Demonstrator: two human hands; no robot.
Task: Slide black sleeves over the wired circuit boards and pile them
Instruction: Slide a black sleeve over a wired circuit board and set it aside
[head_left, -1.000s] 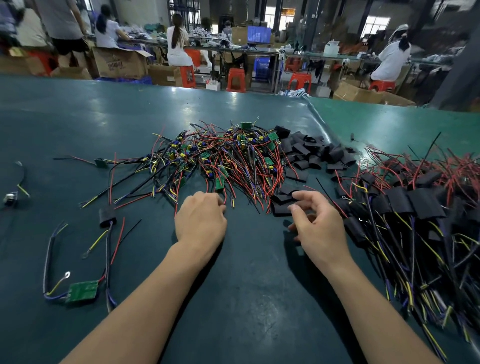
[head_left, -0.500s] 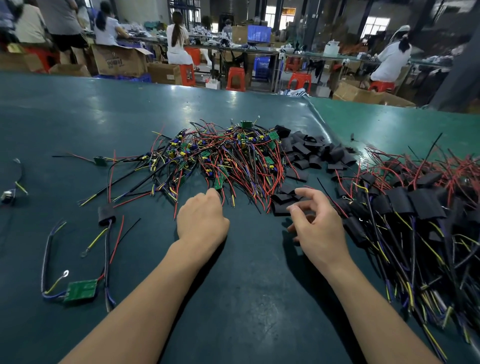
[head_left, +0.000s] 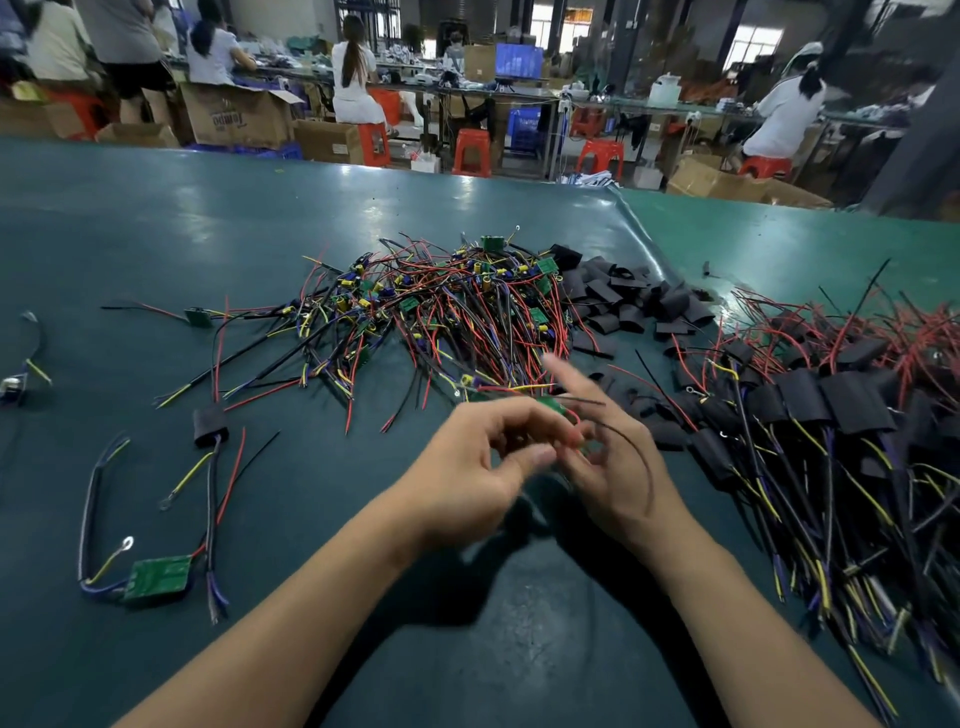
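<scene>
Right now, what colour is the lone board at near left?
Green, clearest in the head view: lone board.

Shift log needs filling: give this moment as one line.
left hand: pinching wired board | right hand: holding same board | sleeve: not on | table

printed lettering on the side of a cardboard box (head_left: 236, 117), blurred, not legible; no other text readable

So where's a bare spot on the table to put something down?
Bare table lies beyond the unsleeved board pile, and near you between the loose green board and the sleeved pile. It is crowded around the black sleeves.
</scene>
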